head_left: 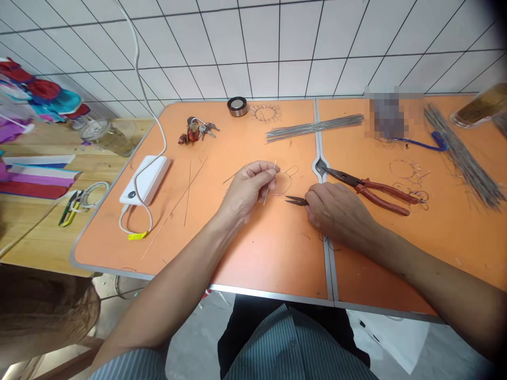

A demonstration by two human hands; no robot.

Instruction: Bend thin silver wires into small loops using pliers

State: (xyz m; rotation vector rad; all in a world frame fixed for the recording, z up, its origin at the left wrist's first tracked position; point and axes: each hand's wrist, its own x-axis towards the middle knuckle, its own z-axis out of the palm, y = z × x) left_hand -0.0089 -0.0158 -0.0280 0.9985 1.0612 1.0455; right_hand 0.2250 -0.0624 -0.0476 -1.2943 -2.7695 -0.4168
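Over the middle of the orange table, my left hand [251, 187] is closed in a pinch on a thin wire [266, 196], part of it bent into a loop [291, 179] on the right. My right hand [336, 211] is wrapped round small needle-nose pliers [297, 201]. Their dark jaws point left toward the wire and look slightly parted, apart from it; their handles are hidden in my palm. Just beyond my right hand lie larger pliers [368, 190] with red-orange handles. Wire rings [407, 171] lie to the right of them.
A bundle of straight wires [315, 127] lies behind my hands, another [463, 155] at far right. Keys [198, 129], a tape roll [237, 106] and a white power bank [145, 179] with a cable stand left. A metal seam [329, 269] crosses the table.
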